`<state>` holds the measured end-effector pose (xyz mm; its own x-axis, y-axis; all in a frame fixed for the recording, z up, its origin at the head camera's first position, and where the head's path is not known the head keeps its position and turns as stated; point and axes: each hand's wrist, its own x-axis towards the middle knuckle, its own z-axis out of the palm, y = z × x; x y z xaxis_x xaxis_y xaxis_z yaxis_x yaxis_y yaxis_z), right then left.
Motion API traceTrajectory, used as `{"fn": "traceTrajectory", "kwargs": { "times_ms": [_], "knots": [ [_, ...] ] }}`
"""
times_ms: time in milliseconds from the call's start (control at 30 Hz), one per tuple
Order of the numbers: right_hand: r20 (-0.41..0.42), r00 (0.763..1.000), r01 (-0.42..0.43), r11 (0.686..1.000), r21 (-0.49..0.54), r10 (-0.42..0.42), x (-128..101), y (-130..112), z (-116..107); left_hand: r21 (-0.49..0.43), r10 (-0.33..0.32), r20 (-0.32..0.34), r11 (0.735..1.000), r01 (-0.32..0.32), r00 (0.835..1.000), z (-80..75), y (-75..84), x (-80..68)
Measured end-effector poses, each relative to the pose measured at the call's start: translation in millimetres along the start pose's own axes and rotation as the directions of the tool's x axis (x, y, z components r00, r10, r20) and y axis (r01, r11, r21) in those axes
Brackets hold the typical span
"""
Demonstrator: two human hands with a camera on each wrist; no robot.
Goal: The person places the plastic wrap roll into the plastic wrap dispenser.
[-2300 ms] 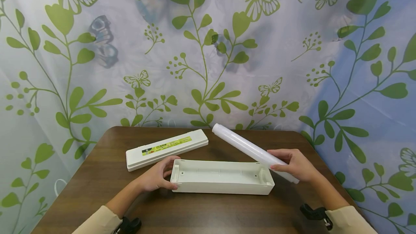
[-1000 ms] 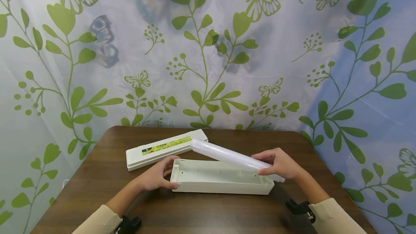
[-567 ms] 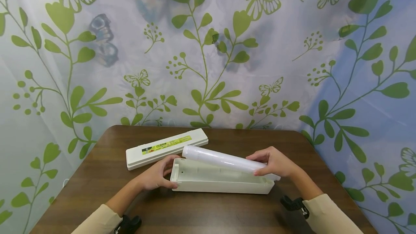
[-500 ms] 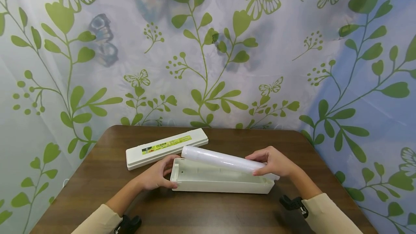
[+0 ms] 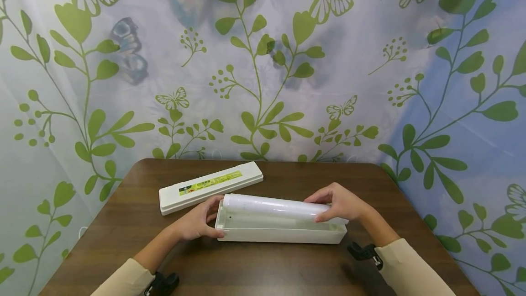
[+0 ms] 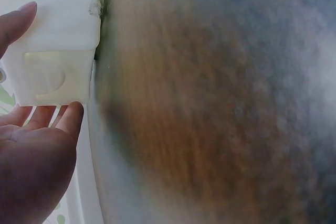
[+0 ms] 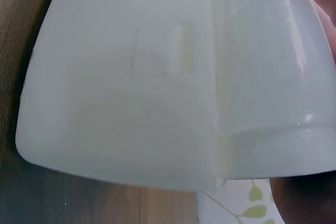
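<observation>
A long white plastic box lies crosswise on the table with its top uncovered. My left hand grips its left end, thumb on the near side and fingers behind. The left wrist view shows the box's end face between the thumb and fingertips of that hand. A roll of clear plastic film lies along the box's back rim, tilted a little, its left end at the box's left end. My right hand pinches the roll near its right end. The right wrist view shows the roll against the box.
Behind the box, to the left, a white lid with a yellow-green label lies at a slant on the brown wooden table. A curtain with green leaves and butterflies hangs behind the table's far edge.
My right hand has brought the roll leftward and down from beyond the box's right end, turning it nearly parallel to the box. My left hand keeps its grip, and the lid stays put.
</observation>
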<state>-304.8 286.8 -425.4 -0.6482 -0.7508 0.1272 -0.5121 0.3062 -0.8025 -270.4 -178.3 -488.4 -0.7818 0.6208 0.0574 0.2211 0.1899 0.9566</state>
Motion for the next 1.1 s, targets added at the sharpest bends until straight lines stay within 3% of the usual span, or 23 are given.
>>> {"fn": "traceTrajectory", "kwargs": {
  "times_ms": [533, 1100],
  "knots": [
    [0.047, 0.999, 0.023, 0.999, 0.026, -0.024, 7, 5, 7, -0.034, -0.008, 0.011, 0.999, 0.008, 1.000, 0.0, 1.4, 0.2],
    [0.061, 0.998, -0.012, 1.000, -0.009, 0.013, 11, 7, 13, -0.019, 0.015, 0.022, 1.000, -0.015, 1.000, 0.7, 2.2, 0.6]
  ]
}}
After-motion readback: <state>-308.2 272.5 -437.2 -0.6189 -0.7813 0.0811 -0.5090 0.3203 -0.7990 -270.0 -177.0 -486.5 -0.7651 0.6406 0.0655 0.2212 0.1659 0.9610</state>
